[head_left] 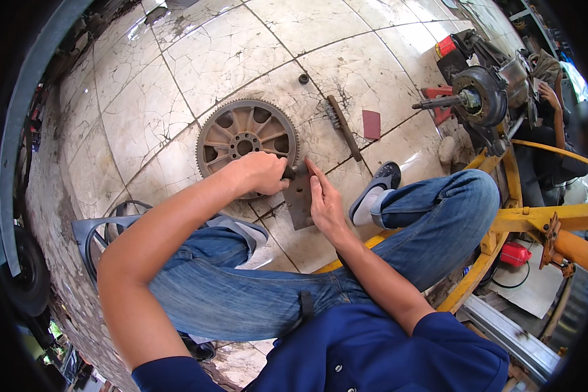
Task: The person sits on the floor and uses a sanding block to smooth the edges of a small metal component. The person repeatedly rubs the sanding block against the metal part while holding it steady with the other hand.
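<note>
A round flywheel with a toothed rim and spokes lies flat on the tiled floor. My left hand is closed over its lower right rim, around a small dark thing mostly hidden by the fingers. Beside the flywheel is a flat dark metal plate with a small hole. Along the plate's right edge lies my right hand, fingers stretched out and touching it. To the upper right are a wire brush with a long handle and a reddish-brown piece of sandpaper.
A small black ring sits beyond the flywheel. At the right, a brake drum assembly stands near a yellow metal frame. Another person's hand shows behind it. My knees and shoes flank the work spot.
</note>
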The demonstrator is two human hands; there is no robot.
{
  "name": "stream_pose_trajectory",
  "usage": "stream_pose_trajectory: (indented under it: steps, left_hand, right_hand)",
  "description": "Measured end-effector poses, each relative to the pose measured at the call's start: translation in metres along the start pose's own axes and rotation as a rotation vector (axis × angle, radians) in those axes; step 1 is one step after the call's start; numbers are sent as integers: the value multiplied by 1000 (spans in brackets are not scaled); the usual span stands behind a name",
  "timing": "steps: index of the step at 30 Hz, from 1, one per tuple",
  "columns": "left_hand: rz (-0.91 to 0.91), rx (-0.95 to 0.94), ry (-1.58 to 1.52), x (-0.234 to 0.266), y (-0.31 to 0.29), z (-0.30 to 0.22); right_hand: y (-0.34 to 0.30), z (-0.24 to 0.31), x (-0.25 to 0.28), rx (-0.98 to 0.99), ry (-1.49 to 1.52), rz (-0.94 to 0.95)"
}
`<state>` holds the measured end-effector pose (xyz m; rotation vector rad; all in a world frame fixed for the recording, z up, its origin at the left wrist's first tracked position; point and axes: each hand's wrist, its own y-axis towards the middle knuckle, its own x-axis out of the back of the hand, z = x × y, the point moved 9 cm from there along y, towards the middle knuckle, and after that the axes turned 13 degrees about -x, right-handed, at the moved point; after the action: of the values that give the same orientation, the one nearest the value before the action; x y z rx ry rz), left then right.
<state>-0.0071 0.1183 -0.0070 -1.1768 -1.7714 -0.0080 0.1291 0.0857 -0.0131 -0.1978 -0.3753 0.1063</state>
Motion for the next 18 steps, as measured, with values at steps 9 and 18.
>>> stream_pose_trajectory:
  steps: [9,18]
  left_hand:
    - [88,16,11,-7,0,-1]
    - [47,60,1,-3,-5,5]
  right_hand:
    - [-3,3,1,21,19,23]
    - [0,-10,-5,-211,-69,125]
